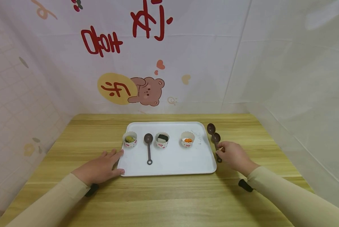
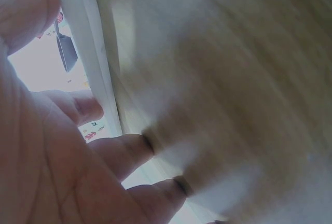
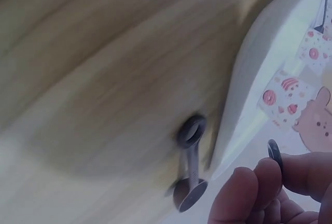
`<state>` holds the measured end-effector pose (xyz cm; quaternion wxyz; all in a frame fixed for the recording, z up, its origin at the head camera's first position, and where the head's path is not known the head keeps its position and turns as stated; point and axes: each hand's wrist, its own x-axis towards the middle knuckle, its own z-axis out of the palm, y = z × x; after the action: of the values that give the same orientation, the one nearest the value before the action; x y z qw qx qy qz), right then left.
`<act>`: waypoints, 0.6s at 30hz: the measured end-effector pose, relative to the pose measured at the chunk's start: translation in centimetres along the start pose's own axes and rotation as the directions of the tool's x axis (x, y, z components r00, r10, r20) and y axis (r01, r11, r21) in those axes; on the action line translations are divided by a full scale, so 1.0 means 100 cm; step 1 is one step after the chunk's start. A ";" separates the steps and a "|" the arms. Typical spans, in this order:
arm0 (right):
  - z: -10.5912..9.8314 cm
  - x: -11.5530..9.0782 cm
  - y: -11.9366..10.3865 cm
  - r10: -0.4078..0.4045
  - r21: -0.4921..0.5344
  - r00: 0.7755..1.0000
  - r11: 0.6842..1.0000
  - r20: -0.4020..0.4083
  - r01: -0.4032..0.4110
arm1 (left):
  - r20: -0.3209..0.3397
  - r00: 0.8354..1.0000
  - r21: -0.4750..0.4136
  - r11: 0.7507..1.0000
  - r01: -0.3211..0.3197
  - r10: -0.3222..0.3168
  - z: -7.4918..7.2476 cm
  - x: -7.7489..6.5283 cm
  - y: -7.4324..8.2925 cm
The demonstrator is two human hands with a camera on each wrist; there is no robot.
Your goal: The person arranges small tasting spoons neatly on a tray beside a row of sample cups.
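Observation:
My left hand rests at the left rim of a white tray, fingers spread and fairly straight. To the right of the tray, my right hand pinches a dark brown measuring spoon near its handle end; the handle tip shows between thumb and fingers in the right wrist view. A second brown measuring spoon lies on the table beside it, along the tray's right edge. Another measuring spoon lies on the tray, its ring end toward me.
On the tray stand three printed paper cups: one holds something green, one a black-and-white piece, one something orange. The wooden table backs onto a white curtain with a bear print.

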<state>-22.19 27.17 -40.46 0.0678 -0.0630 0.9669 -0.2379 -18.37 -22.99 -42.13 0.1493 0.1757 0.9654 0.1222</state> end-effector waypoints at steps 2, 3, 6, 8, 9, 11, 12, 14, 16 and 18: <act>0.002 0.001 -0.003 -0.014 -0.008 1.000 1.000 -0.004 0.014 | -0.001 1.000 0.002 1.000 -0.001 0.001 0.000 0.000 0.000; 0.003 0.001 -0.004 -0.019 -0.014 1.000 1.000 -0.008 0.019 | -0.002 1.000 0.003 1.000 -0.001 0.001 0.000 0.000 0.000; 0.006 0.002 -0.009 -0.025 -0.009 0.999 1.000 -0.019 0.025 | -0.004 1.000 0.005 1.000 0.001 -0.001 0.001 0.001 -0.001; 0.008 0.002 -0.013 -0.019 0.006 1.000 1.000 -0.018 0.019 | -0.007 1.000 0.007 1.000 0.002 -0.001 0.002 0.001 -0.002; 0.009 0.002 -0.014 -0.016 0.016 1.000 1.000 -0.017 0.016 | -0.009 1.000 0.008 1.000 0.002 -0.002 0.003 0.002 -0.002; 0.011 0.003 -0.018 -0.009 0.035 1.000 0.999 -0.011 0.009 | -0.011 1.000 0.010 1.000 0.003 -0.003 0.004 0.002 -0.003; 0.012 0.003 -0.020 -0.007 0.042 1.000 0.999 -0.009 0.007 | -0.013 1.000 0.011 1.000 0.003 -0.003 0.004 0.002 -0.003; 0.014 0.005 -0.023 -0.009 0.046 1.000 0.999 -0.010 0.009 | -0.012 1.000 0.009 1.000 0.005 -0.005 0.005 0.003 -0.004; 0.017 0.005 -0.025 -0.024 0.047 1.000 0.999 -0.017 0.025 | -0.011 1.000 0.008 1.000 0.007 -0.007 0.005 0.003 -0.004; 0.019 0.006 -0.028 -0.038 0.048 0.999 0.998 -0.027 0.039 | -0.010 1.000 0.006 1.000 0.009 -0.009 0.005 0.003 -0.004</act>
<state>-22.26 23.75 -40.91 0.0522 -0.0767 0.9603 -0.2631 -18.59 -23.14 -42.78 0.1443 0.1712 0.9673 0.1194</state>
